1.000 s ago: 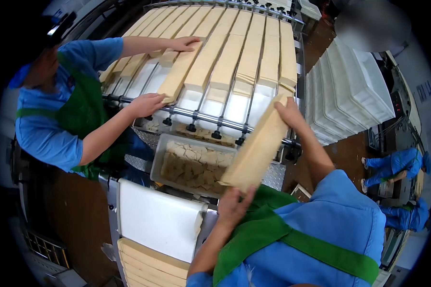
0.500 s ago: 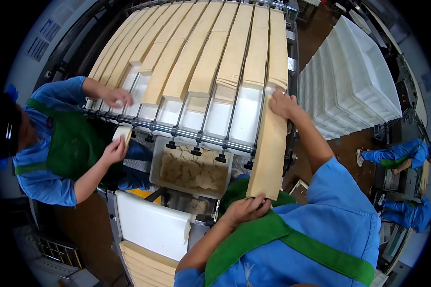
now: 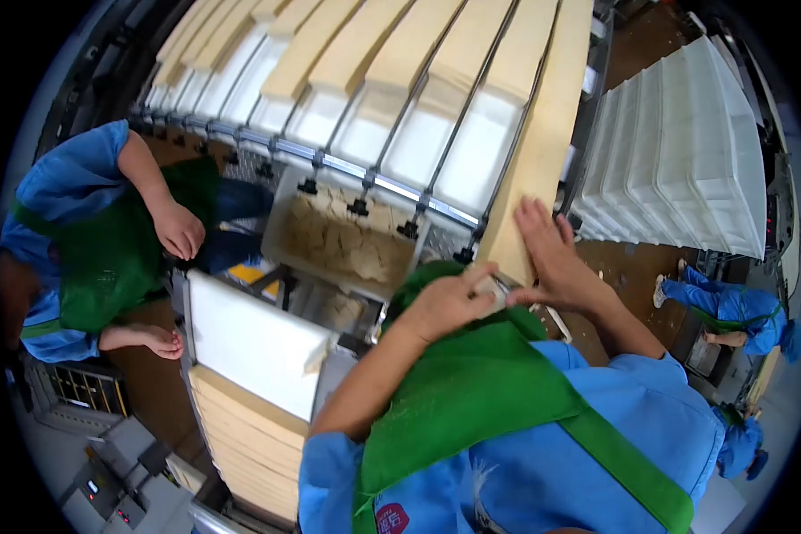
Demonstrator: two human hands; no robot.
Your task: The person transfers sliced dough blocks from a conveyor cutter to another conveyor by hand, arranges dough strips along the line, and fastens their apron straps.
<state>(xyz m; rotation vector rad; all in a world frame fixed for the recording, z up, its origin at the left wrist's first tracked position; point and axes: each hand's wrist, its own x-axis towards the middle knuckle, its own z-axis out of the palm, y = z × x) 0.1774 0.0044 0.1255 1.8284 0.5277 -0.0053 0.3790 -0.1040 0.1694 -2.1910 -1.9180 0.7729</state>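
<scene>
My right hand lies with its fingers spread along the right side of a long, pale yellow stack of thin sheets, near its close end. That stack occupies the rightmost lane of a white rack divided by metal rods. Just below the stack's end, in front of my apron, my left hand is closed on a small pale offcut. Part of the offcut is hidden by my fingers. Similar stacks fill the lanes to the left, their ends set back from the rack's front bar.
Below the front bar stands a bin of broken pale pieces. A co-worker in a green apron is on the left. White crates are piled to the right. Layered pale sheets lie beside a white board at lower left.
The right-hand stack has slid farther onto the rack, away from me. My left hand now holds an offcut. The co-worker's hands have drawn back from the rack, and my view has shifted.
</scene>
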